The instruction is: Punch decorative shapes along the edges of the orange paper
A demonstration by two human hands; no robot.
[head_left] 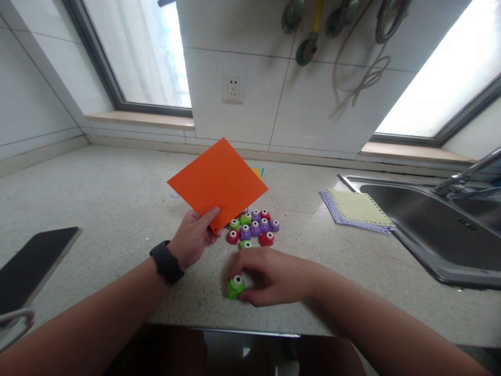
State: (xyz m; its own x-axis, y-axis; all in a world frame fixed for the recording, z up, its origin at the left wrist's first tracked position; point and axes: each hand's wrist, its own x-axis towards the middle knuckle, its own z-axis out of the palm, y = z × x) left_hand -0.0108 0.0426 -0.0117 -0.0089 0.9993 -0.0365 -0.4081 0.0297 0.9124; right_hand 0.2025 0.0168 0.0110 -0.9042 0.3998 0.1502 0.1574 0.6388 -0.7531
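Observation:
My left hand (195, 236), with a black watch on its wrist, pinches an orange square of paper (219, 183) near its lowest corner, thumb on top. A small mark shows at that corner. The sheet is held up at an angle above the counter. My right hand (270, 277) curls around a green craft punch (236, 288) near the counter's front edge, thumb and fingers on its sides. Beyond the right hand stand several more craft punches (255, 228) in purple, green and red, close together. The orange paper hides part of this group.
Cream and lilac sheets with punched edges (358, 211) lie in a stack beside the steel sink (415, 219). Behind the orange paper, yellow and blue paper (258, 172) peeks out. A dark flat device (33, 266) lies at left, with a pale cable (19, 314) nearby.

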